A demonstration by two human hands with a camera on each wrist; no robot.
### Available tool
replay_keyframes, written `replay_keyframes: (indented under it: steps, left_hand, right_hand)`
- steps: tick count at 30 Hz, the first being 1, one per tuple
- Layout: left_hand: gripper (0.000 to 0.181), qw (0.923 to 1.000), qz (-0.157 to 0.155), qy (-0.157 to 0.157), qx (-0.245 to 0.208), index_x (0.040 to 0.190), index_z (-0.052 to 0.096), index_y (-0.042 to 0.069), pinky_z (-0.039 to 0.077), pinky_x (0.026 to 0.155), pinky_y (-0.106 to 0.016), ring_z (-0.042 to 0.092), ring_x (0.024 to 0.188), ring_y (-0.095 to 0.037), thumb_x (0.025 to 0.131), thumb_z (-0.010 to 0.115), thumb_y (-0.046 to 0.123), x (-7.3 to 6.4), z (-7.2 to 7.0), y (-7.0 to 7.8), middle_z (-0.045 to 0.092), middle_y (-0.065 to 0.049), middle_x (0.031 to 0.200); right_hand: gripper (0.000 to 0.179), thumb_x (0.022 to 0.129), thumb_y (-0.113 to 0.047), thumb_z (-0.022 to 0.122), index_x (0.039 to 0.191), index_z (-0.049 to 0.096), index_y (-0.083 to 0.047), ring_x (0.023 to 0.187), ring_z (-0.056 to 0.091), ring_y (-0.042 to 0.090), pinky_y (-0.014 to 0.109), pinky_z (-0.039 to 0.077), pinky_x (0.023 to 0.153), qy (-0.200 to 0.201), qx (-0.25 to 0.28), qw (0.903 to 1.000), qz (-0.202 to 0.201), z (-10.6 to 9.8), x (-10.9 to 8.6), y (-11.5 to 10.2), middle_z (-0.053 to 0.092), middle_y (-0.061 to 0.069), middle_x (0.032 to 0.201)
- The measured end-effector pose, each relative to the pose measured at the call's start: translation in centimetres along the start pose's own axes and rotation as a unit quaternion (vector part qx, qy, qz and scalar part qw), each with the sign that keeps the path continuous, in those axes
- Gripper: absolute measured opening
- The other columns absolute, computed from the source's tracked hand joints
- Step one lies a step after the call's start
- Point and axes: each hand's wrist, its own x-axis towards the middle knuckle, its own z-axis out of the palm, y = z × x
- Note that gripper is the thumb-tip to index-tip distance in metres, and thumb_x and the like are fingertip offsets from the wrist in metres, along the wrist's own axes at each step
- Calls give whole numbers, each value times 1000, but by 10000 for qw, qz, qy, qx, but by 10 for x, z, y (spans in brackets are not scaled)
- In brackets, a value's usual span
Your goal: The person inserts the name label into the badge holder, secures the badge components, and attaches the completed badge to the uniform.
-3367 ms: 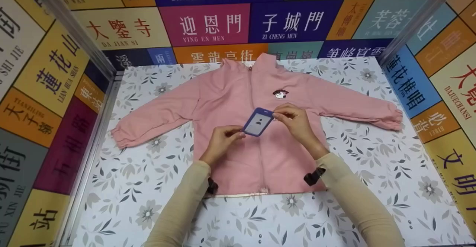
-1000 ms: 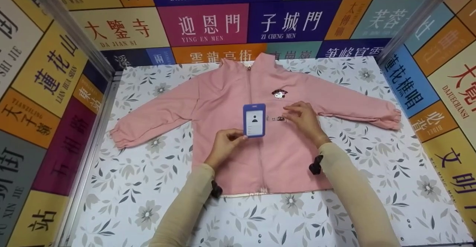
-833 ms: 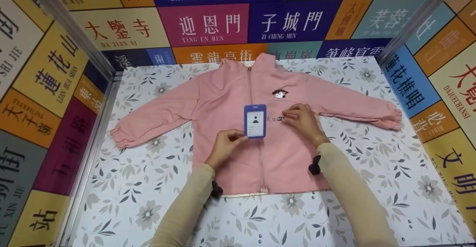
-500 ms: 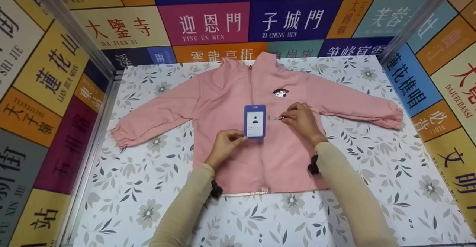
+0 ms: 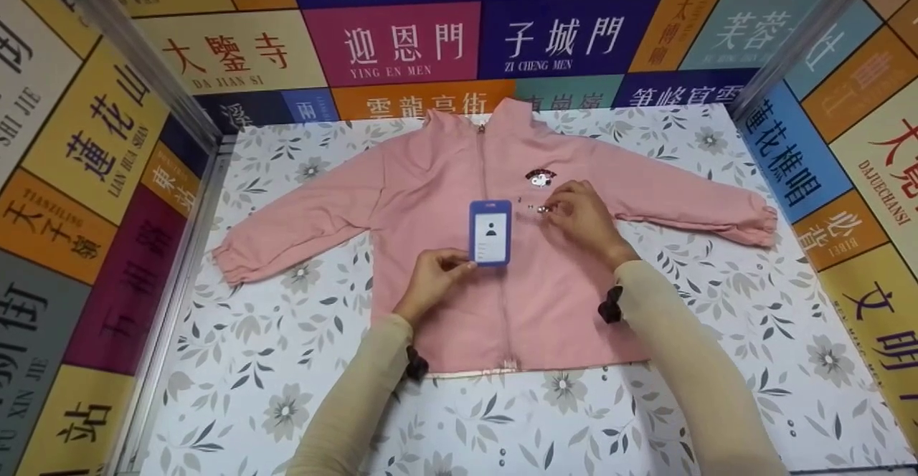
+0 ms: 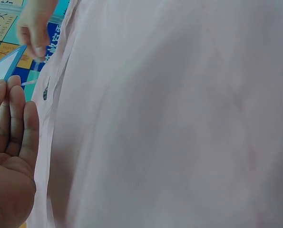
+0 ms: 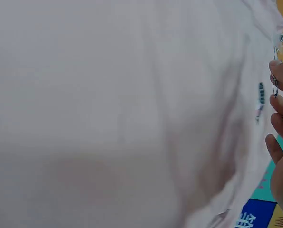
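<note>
In the head view my left hand (image 5: 439,279) pinches the lower left corner of a blue badge holder (image 5: 474,232). The holder stands upright over the jacket's zip, its card with a person icon facing me. To its right, my right hand (image 5: 584,216) pinches a badge clip (image 5: 543,210) with a metal end and a clear strap with snap buttons. The strap points left toward the holder, with a small gap between them. The right wrist view shows the clip (image 7: 275,80) between thumb and fingertip. Beneath both hands lies a pink jacket (image 5: 437,318), spread out with its sleeves wide.
A printed badge (image 5: 540,178) decorates the jacket's chest, just beyond my right hand. The jacket lies on a white table (image 5: 280,361) with a grey leaf pattern. Panels of coloured signs (image 5: 409,42) wall in the back and both sides.
Both hands were at the tilted badge holder earlier; it now stands upright in my left hand alone. My right hand has moved off to the right, then up slightly, with the badge clip.
</note>
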Motion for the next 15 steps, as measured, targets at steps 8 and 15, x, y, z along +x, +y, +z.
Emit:
replay_keyframes:
  steps: [8, 15]
  left_hand:
    - [13, 10000, 32, -6, -19, 94, 78, 2, 53, 72, -20, 65, 73, -5, 83, 78, 8, 1, 2, -1, 77, -14, 87]
    - [13, 9999, 147, -30, -31, 94, 78, 2, 52, 69, -19, 64, 71, -5, 83, 78, 9, -1, 2, -1, 77, -15, 87]
  right_hand:
    - [13, 83, -17, 78, 93, 75, -8, 106, 53, 24, 42, 38, 101, -248, 235, 9994, -67, -3, 9, -10, 68, 7, 103]
    - [16, 83, -18, 79, 95, 72, -11, 101, 56, 23, 44, 41, 101, -216, 688, 9973, 150, -8, 11, -18, 69, 9, 99]
